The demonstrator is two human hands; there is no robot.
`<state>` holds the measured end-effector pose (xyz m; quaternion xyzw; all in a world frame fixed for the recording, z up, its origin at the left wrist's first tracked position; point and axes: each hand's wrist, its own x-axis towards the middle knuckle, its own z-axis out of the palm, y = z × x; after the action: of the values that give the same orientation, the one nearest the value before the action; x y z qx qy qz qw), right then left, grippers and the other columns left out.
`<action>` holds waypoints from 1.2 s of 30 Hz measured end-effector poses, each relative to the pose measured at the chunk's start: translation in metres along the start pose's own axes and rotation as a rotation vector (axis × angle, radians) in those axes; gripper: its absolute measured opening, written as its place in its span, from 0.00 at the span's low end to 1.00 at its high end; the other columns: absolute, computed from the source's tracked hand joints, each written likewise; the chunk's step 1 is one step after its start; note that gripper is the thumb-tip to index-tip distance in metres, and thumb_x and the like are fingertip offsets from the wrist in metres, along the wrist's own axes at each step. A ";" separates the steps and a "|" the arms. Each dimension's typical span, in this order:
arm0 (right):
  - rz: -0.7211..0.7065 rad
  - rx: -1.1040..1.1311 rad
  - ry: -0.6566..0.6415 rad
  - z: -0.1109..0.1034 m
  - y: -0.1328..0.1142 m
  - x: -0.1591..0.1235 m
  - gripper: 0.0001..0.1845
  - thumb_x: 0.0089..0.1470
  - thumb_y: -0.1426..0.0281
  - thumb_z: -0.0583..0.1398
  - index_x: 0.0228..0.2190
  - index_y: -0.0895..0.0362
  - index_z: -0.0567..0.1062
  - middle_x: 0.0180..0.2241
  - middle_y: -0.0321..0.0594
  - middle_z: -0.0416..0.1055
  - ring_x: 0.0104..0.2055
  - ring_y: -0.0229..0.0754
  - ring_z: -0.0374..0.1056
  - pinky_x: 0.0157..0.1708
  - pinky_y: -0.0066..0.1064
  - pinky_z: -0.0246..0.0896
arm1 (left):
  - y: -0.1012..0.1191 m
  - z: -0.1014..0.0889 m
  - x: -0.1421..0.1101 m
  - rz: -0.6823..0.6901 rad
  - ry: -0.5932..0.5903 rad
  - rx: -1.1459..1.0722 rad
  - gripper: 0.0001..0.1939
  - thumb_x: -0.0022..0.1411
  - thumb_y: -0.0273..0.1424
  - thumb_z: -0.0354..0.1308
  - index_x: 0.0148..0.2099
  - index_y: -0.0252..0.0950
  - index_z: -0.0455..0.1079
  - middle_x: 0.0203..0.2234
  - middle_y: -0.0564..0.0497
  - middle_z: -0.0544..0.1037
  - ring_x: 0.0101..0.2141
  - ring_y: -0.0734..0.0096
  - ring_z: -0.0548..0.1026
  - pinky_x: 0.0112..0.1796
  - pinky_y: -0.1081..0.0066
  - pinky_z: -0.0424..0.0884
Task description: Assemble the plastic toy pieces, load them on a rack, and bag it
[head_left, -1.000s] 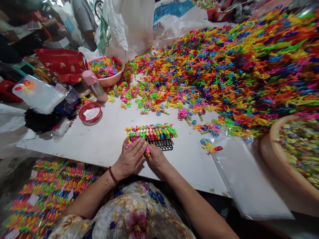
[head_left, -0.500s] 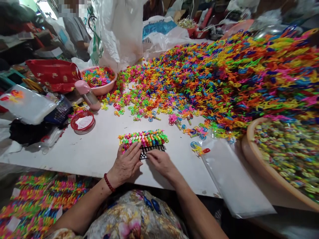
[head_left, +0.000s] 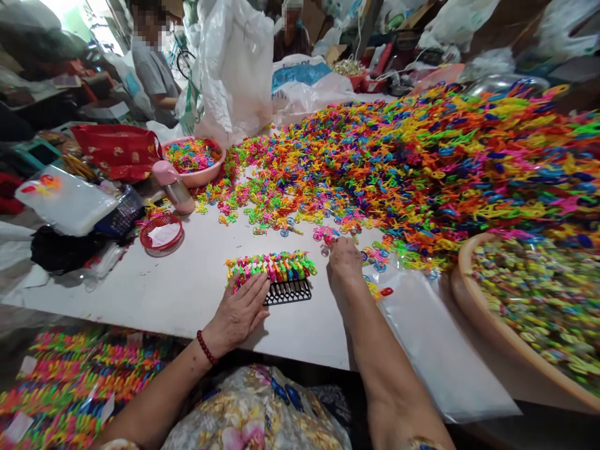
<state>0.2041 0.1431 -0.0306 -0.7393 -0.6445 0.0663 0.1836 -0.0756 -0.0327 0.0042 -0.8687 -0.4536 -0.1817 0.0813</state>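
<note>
A black plastic rack (head_left: 290, 292) with a row of slots lies on the white table in front of me. Along its far side stands a packed row of small bright plastic toys (head_left: 285, 265). My left hand (head_left: 241, 306) lies over the left end of the rack, fingers stretched out flat across it and against the toys. Farther off to the right, my right hand (head_left: 345, 262) is at the near edge of the loose pieces, its fingers bent beside some pink pieces (head_left: 323, 234). Its fingertips are partly hidden, so what they pinch is unclear.
A big heap of coloured plastic pieces (head_left: 422, 169) covers the table's back and right. Clear plastic bags (head_left: 450, 350) and a large tub (head_left: 462, 275) stand at right. On the left are a red basket (head_left: 162, 247), a pink-lidded bottle (head_left: 174, 190) and a bowl (head_left: 218, 172).
My right hand has left the rack and moved forward and right to the loose pieces. My left hand stays on the rack. The camera view has shifted slightly.
</note>
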 end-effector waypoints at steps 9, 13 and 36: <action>0.033 0.721 -0.091 -0.023 -0.020 -0.123 0.16 0.59 0.56 0.57 0.41 0.55 0.71 0.28 0.38 0.74 0.27 0.42 0.70 0.29 0.31 0.64 | -0.002 0.001 0.002 -0.027 0.004 -0.078 0.34 0.69 0.31 0.47 0.72 0.31 0.41 0.63 0.39 0.63 0.64 0.59 0.60 0.65 0.52 0.44; -0.176 0.950 -0.310 -0.005 -0.057 -0.160 0.12 0.60 0.59 0.57 0.38 0.54 0.72 0.31 0.39 0.74 0.31 0.41 0.71 0.32 0.31 0.67 | -0.003 0.001 0.001 -0.014 -0.012 -0.080 0.34 0.69 0.30 0.47 0.72 0.29 0.40 0.64 0.39 0.62 0.65 0.59 0.58 0.65 0.52 0.44; -0.612 0.643 -0.302 0.046 -0.073 -0.168 0.08 0.60 0.74 0.51 0.33 0.56 0.69 0.29 0.41 0.72 0.30 0.41 0.66 0.33 0.29 0.61 | -0.005 -0.001 0.001 0.007 -0.058 -0.052 0.28 0.69 0.31 0.47 0.69 0.31 0.52 0.65 0.40 0.60 0.66 0.61 0.56 0.66 0.54 0.41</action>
<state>0.0936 -0.0051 -0.0701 -0.4031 -0.7990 0.3124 0.3187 -0.0796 -0.0289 0.0058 -0.8770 -0.4478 -0.1681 0.0462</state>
